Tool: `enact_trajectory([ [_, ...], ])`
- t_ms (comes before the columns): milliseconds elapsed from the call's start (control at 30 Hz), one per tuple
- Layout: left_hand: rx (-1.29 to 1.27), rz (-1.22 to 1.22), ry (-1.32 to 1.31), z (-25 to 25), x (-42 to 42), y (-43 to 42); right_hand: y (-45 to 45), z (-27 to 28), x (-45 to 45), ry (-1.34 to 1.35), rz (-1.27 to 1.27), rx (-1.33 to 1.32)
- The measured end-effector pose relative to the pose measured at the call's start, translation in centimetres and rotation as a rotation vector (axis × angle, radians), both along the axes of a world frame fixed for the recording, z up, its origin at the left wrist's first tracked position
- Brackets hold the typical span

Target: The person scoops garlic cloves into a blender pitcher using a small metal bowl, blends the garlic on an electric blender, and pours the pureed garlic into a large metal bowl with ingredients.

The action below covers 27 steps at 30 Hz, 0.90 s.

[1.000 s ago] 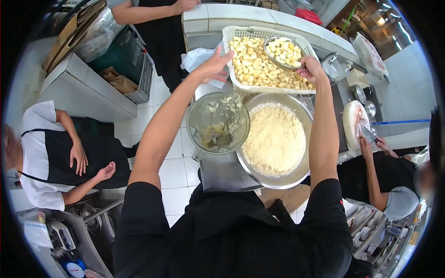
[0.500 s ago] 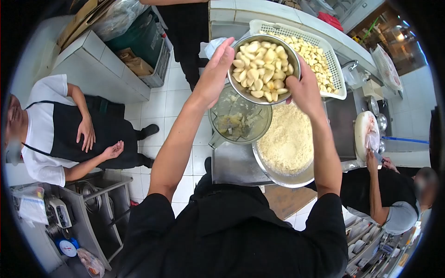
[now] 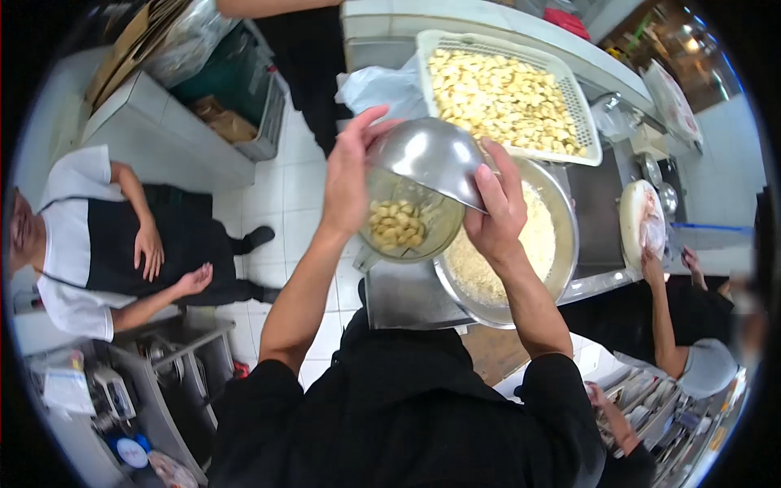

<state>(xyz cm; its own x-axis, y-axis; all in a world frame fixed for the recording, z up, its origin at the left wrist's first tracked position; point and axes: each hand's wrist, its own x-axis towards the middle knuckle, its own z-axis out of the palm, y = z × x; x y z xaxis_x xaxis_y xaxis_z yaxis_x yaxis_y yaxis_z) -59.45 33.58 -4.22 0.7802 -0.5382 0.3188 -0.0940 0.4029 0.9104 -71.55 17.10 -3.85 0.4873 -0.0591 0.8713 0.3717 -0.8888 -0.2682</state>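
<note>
Nearest my camera, the wearer's black shirt (image 3: 439,415), both bare forearms reaching forward. Left hand (image 3: 348,175): fingers outstretched, flat along the left side of the steel bowl (image 3: 427,150). Right hand (image 3: 498,203): gripping the bowl's right rim, thumb on the outside. I see the bowl tipped over, base up, above the clear jug (image 3: 447,220); whether rim meets rim I cannot tell. A heap of peeled cloves (image 3: 396,224) lies at the jug's bottom.

Just right of the jug, a wide basin (image 3: 568,232) holds pale crumbly mince (image 3: 504,264). Steel table (image 3: 411,305) under both. Beyond the basin, a white crate (image 3: 596,134) with more cloves spread across it; a plastic bag (image 3: 382,88) at its left.

Farther right, a person in a grey sleeve (image 3: 708,368) reaches to a round board (image 3: 630,224). Well off left, a person in a black apron (image 3: 154,244). Tiled ledge (image 3: 415,20) behind the crate.
</note>
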Motion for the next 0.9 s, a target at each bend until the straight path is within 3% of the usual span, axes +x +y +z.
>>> enact_trajectory([
  [67,-0.079,-0.088,0.165,0.5,0.5,-0.4,-1.6,1.3,0.6,-0.060,-0.047,0.019],
  [133,0.105,-0.129,0.038,2.2,4.2,-1.9,-5.0,3.3,1.2,0.281,-0.150,0.527],
  [167,0.095,-0.134,0.022,2.4,5.8,-3.6,-7.8,3.5,2.6,0.230,-0.190,0.457],
  [233,0.393,-0.071,-0.152,2.8,8.8,-6.4,-15.9,2.9,5.3,0.135,-0.331,0.250],
  [300,0.516,-0.104,-0.245,0.8,12.0,-10.0,-22.8,2.3,7.4,0.066,-0.427,0.101],
  [367,0.640,-0.134,-0.339,-1.9,13.1,-12.6,-27.0,2.1,8.6,0.314,-0.886,-0.163],
  [400,0.720,-0.089,-0.488,-3.0,13.5,-13.9,-28.3,1.9,9.1,0.299,-0.889,-0.160],
  [433,0.802,-0.046,-0.634,-3.3,13.7,-15.0,-29.2,1.3,9.5,0.487,-0.890,-0.333],
  [467,0.805,-0.048,-0.640,-3.7,13.9,-15.7,-29.9,0.3,9.9,0.682,-0.879,-0.505],
  [500,0.801,-0.048,-0.570,-3.9,13.6,-16.2,-29.4,-0.5,10.5,0.608,-0.873,-0.607],
  [767,0.656,-0.021,-0.295,-4.7,13.1,-17.3,-27.6,0.6,11.3,0.831,-0.869,-0.201],
  [900,0.612,0.023,-0.183,-5.4,13.4,-17.7,-29.4,1.8,9.7,0.876,-0.753,-0.206],
])
